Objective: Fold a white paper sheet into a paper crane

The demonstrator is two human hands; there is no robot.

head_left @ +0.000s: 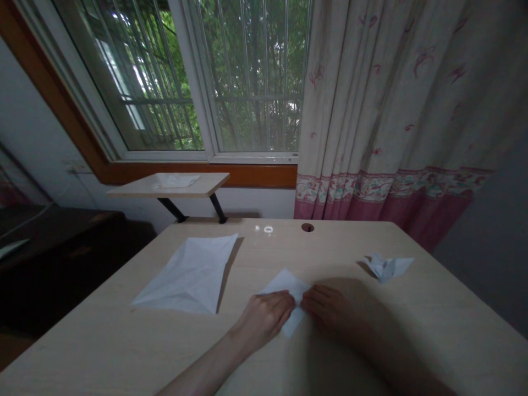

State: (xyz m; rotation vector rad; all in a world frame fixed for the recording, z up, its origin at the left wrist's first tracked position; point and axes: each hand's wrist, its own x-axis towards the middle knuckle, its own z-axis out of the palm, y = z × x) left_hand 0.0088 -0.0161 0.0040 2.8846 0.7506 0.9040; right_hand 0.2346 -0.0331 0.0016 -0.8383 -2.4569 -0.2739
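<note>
A small folded sheet of white paper (286, 279) lies diamond-wise on the table, with one corner pointing away from me and one toward me. My left hand (270, 312) rests over its left side, fingers curled together and pressing the paper near its middle. From the other side my right hand (325, 308) grips the right part, its fingers bunched close to those of my left. The fingertips nearly meet, and they hide the paper's centre and side corners. How the layers under them are folded I cannot tell.
A larger creased white sheet (193, 275) lies to the left. A folded paper figure (385, 267) stands at the right. Behind are a raised shelf (206, 187) with crumpled paper (175, 181), a round cable hole (307, 227), and a curtain (350, 137) beside the window.
</note>
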